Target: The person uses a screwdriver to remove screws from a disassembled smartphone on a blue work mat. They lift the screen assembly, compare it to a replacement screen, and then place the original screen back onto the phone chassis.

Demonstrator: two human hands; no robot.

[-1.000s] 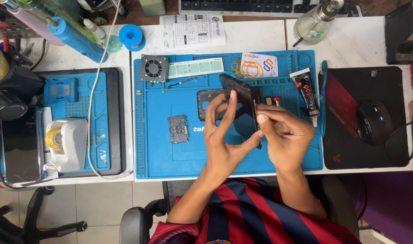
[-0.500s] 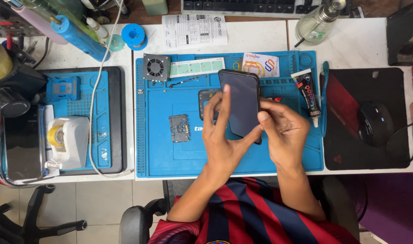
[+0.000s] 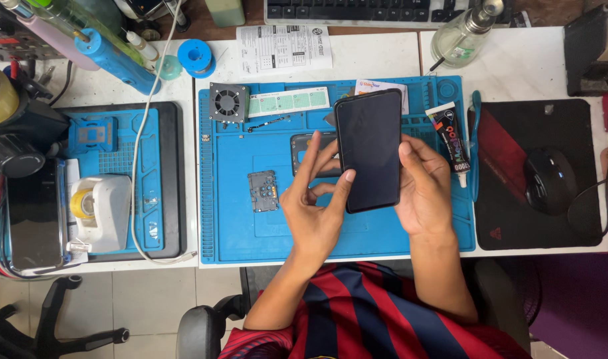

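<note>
- The right hand (image 3: 425, 189) is gripping the right edge of a black smartphone (image 3: 368, 149), its thumb lying along the glass and its fingers wrapping behind, so it is clamped on the phone.
- The left hand (image 3: 315, 213) is half open, its fingers spread; one fingertip is touching the phone's lower left edge while the others are pointing up beside it.
- The phone is being held upright and face-up above the middle of the blue work mat (image 3: 237, 219), its flat, glossy, dark screen reflecting nothing readable.
- Under the hands, a dark phone frame (image 3: 310, 149) is lying on the mat, partly hidden by the phone.
- Just left of the left hand, a small grey circuit board (image 3: 263, 191) is resting on the mat.
- Farther up, a square black fan (image 3: 228, 102) and a pale green strip (image 3: 289, 102) are sitting on the mat.
- To the right, a black glue tube (image 3: 452, 141) is lying near the mat's edge, beside a black mouse pad carrying a black mouse (image 3: 548, 180).
- The white tabletop (image 3: 523, 63) is carrying all of this, with a second blue mat (image 3: 148, 199) on a dark tray at the left.
</note>
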